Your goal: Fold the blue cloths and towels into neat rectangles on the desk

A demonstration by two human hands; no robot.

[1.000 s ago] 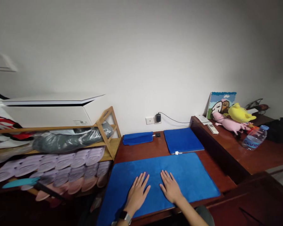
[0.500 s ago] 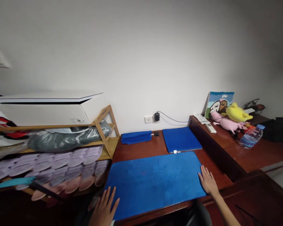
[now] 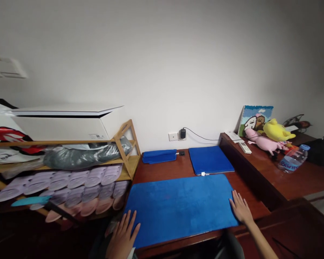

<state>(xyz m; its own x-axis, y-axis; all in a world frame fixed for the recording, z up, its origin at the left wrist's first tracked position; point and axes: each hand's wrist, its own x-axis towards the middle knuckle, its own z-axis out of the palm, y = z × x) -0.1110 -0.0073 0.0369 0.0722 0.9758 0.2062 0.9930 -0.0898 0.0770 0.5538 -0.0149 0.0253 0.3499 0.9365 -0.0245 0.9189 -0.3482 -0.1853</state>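
A large blue mat (image 3: 178,207) lies spread flat on the dark wooden table (image 3: 164,169). My left hand (image 3: 123,235) rests palm down, fingers apart, on the mat's near left corner. At the mat's right edge my right hand (image 3: 241,208) lies flat with fingers apart, partly on the mat and partly on the wood. Neither hand holds anything. Behind the mat lie a folded blue towel (image 3: 210,160) and a smaller rolled blue cloth (image 3: 159,157).
A wooden rack (image 3: 124,144) at the left holds several purple and pink slippers (image 3: 70,183), a grey bag and a white box (image 3: 62,124). A raised wooden ledge (image 3: 259,169) on the right carries plush toys (image 3: 270,138), a remote and a water bottle (image 3: 293,159). A charger is plugged into the wall socket (image 3: 181,134).
One second ago both hands lay side by side on the mat's middle. They slid apart to the left corner and right edge, then stayed; the view shifted slightly.
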